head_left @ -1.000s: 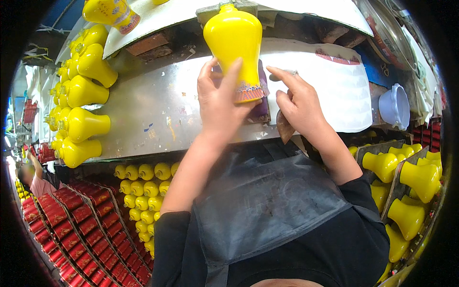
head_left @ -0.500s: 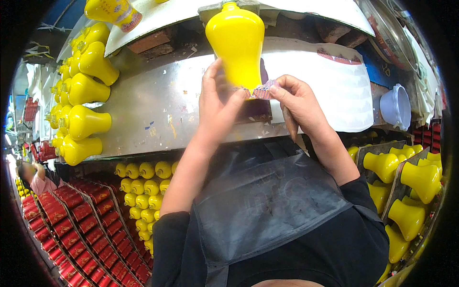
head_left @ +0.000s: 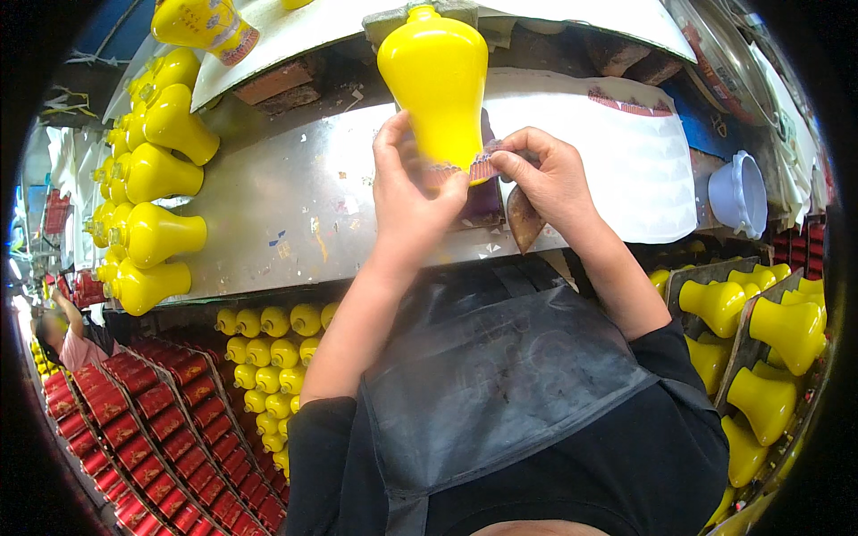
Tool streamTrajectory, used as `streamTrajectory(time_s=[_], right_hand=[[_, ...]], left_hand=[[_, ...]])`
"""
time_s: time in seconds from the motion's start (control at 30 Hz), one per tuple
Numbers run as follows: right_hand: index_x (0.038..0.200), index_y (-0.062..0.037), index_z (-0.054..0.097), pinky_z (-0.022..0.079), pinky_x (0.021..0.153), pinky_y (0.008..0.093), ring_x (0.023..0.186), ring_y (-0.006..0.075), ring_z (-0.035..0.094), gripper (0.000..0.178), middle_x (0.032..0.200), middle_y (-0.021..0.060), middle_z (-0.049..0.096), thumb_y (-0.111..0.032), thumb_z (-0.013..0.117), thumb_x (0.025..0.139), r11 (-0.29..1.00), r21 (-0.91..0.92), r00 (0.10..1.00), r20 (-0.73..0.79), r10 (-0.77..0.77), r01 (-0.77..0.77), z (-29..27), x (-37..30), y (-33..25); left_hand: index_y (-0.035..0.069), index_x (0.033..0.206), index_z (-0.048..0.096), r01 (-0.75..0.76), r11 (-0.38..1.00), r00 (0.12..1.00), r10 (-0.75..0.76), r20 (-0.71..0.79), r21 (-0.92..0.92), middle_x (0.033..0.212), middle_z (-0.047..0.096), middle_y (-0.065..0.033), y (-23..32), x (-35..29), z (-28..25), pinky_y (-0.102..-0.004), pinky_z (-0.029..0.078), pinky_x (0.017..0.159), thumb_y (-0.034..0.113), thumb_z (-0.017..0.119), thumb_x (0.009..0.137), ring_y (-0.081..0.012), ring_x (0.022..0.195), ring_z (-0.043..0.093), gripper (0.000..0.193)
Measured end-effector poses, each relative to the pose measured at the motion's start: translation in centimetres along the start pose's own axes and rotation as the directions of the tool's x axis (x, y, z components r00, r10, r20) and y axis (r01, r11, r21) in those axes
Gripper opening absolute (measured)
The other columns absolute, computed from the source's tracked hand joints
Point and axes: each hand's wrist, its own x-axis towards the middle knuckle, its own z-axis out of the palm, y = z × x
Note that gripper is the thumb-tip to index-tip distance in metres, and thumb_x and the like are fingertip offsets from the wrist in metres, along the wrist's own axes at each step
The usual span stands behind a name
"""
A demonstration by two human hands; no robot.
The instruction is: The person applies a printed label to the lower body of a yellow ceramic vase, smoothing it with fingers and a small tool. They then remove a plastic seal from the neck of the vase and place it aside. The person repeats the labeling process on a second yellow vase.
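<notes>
A glossy yellow vase (head_left: pixel 434 85) points its neck away from me, the neck end at a grey support. Around its narrow foot lies a patterned decal strip (head_left: pixel 483 167), purple, red and white. My left hand (head_left: pixel 409 183) curves round the left side of the foot, thumb against the strip and fingers partly hidden by the vase. My right hand (head_left: pixel 543 174) pinches the strip's right end between thumb and forefinger. A brown wedge-shaped scraper (head_left: pixel 524 221) hangs below that palm, tucked in the other fingers.
Several yellow vases (head_left: pixel 165 170) lie along the table's left edge, near one patterned vase (head_left: pixel 201 27). A white decal sheet (head_left: pixel 630 179) covers the right side, beside a pale blue bucket (head_left: pixel 738 195). Racks of red cylinders (head_left: pixel 152 420) and yellow vases (head_left: pixel 760 406) flank me. A person (head_left: pixel 76 339) is far left.
The decal strip now wraps further across the foot. My right hand has shifted slightly left, and the scraper has swung to show its broad side. The far person's arm has risen.
</notes>
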Motion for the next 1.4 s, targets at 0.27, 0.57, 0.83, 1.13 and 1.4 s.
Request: streamTrajectory(time_s=[0.27, 0.57, 0.83, 1.13, 1.4], right_hand=[[0.107, 0.0, 0.07, 0.055, 0.077, 0.0244, 0.083, 0.0095, 0.067, 0.015, 0.094, 0.0033, 0.073, -0.012, 0.073, 0.098, 0.994, 0.11, 1.0, -0.015, -0.01, 0.012, 0.3, -0.2, 1.2], [0.117, -0.0006, 0.068, 0.049, 0.051, 0.019, 0.059, 0.0061, 0.064, 0.03, 0.086, 0.0038, 0.068, -0.027, 0.06, 0.107, 0.946, 0.129, 0.955, 0.039, 0.295, -0.298, -1.2, 0.8, 0.6], [0.14, 0.0024, 0.06, 0.057, 0.085, 0.0314, 0.1, 0.0183, 0.071, 0.055, 0.112, 0.0175, 0.073, -0.041, 0.058, 0.106, 0.995, -0.076, 0.996, 0.067, -0.06, 0.065, 0.7, -0.5, -1.2], [0.13, 0.0019, 0.066, 0.057, 0.069, 0.0324, 0.077, 0.0214, 0.074, 0.05, 0.086, 0.0142, 0.073, -0.041, 0.058, 0.104, 0.962, 0.035, 0.945, 0.202, 0.258, -0.27, -0.1, 1.7, -2.0], [0.132, -0.0016, 0.069, 0.056, 0.064, 0.0281, 0.071, 0.0124, 0.069, 0.042, 0.087, 0.0088, 0.074, -0.031, 0.06, 0.103, 0.992, -0.07, 0.99, 0.101, -0.096, 0.104, 1.0, 0.7, -0.7]], left_hand=[[0.009, 0.158, 0.031, -0.21, 0.948, 0.975, 0.22, -0.016, 0.241, 0.143, 0.043, -0.0181, 0.4, -0.3, -0.2, -0.041, 0.045, 0.109, 0.019, 0.088, 0.077, -0.0286, 0.123, 0.053, 0.099], [0.003, 0.156, 0.042, -0.251, 0.917, 0.967, 0.249, 0.047, 0.311, 0.146, 0.049, -0.0239, -0.3, 0.0, -1.0, -0.043, 0.043, 0.113, 0.021, 0.091, 0.076, -0.0362, 0.132, 0.055, 0.095], [-0.001, 0.157, 0.03, -0.024, 0.985, 0.999, 0.031, 0.035, -0.169, 0.153, 0.045, -0.0224, -1.2, 0.3, -0.8, -0.0455, 0.032, 0.122, 0.028, 0.068, 0.098, -0.0331, 0.145, 0.043, 0.075], [0.008, 0.161, 0.023, -0.095, 0.986, 0.993, 0.103, 0.057, -0.136, 0.155, 0.041, -0.0173, -1.5, 0.4, -0.4, -0.0421, 0.04, 0.115, 0.018, 0.065, 0.1, -0.0265, 0.133, 0.05, 0.075], [0.006, 0.158, 0.038, -0.32, 0.884, 0.94, 0.341, -0.001, 0.342, 0.145, 0.046, -0.0226, -1.3, -0.7, -0.5, -0.0457, 0.044, 0.112, 0.023, 0.087, 0.08, -0.0378, 0.132, 0.053, 0.094]])
